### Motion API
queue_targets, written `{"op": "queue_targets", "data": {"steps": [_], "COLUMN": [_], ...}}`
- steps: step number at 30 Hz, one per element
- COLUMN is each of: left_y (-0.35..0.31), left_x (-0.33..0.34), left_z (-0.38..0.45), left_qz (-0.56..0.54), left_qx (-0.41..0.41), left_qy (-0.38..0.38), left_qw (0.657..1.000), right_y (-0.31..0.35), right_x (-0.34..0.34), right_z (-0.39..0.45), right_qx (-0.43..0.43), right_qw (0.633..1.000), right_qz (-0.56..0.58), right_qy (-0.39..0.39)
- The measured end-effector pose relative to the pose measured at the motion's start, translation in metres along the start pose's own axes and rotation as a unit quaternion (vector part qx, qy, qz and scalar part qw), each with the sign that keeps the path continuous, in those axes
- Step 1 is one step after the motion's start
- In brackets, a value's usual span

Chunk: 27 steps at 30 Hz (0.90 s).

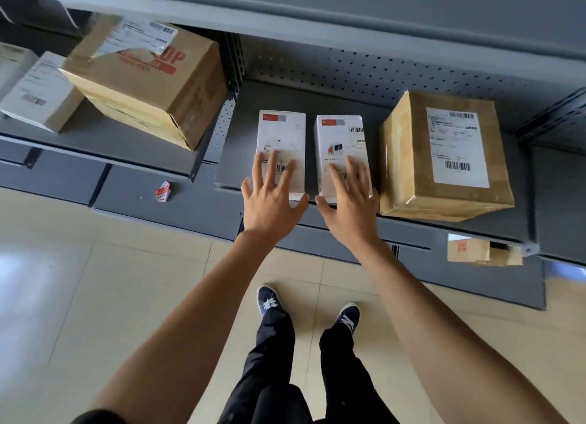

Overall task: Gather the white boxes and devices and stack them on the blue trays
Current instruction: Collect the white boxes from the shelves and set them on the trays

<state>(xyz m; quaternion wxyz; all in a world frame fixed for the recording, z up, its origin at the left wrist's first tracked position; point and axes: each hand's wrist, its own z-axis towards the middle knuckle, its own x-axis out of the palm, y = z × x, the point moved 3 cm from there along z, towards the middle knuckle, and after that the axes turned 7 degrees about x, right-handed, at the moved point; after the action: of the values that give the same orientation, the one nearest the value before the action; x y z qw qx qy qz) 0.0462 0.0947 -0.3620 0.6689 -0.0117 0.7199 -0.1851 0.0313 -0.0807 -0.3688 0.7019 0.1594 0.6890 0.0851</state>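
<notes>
- Step in hand, as judged: take up the two white boxes from the grey shelf (241, 151); no blue tray is in view.
- Location: left white box (282, 138) and right white box (341, 141) lie flat side by side, apart by a narrow gap, just left of the taped brown carton (444, 157), at the shelf's front edge.
- Left hand (269, 198): fingers (272, 167) spread wide and straight over the near end of the left white box, thumb at its front corner; released, not yet grasping.
- Right hand (350, 201): fingers (355, 170) spread likewise over the right white box; released, holding nothing. Contact with the lids cannot be confirmed.
- Recommended: wrap thumb under the front edge of each box, fingers on top, then lift level.
- Caution: keep the right box from catching on the brown carton.
</notes>
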Motion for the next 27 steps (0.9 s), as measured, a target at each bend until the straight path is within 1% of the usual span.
{"op": "queue_targets", "data": {"steps": [9,14,21,27], "left_y": [0.004,0.007,0.012,0.015], "left_x": [0.001,0.000,-0.005,-0.010], "left_z": [-0.007,-0.017,-0.019,-0.020], "left_qz": [-0.008,0.002,-0.024,-0.048], "left_qx": [-0.002,0.012,0.014,0.028], "left_qy": [-0.020,-0.024,-0.010,-0.011], "left_qw": [1.000,1.000,1.000,0.998], "right_y": [-0.003,-0.005,0.005,0.013], "right_x": [0.006,0.010,0.012,0.009], "right_z": [-0.023,-0.032,-0.039,-0.050], "right_qx": [0.006,0.012,0.057,0.093], "right_qw": [0.998,0.997,0.995,0.994], "right_qz": [0.047,0.049,0.049,0.029], "right_qy": [-0.045,-0.064,-0.071,-0.046]}}
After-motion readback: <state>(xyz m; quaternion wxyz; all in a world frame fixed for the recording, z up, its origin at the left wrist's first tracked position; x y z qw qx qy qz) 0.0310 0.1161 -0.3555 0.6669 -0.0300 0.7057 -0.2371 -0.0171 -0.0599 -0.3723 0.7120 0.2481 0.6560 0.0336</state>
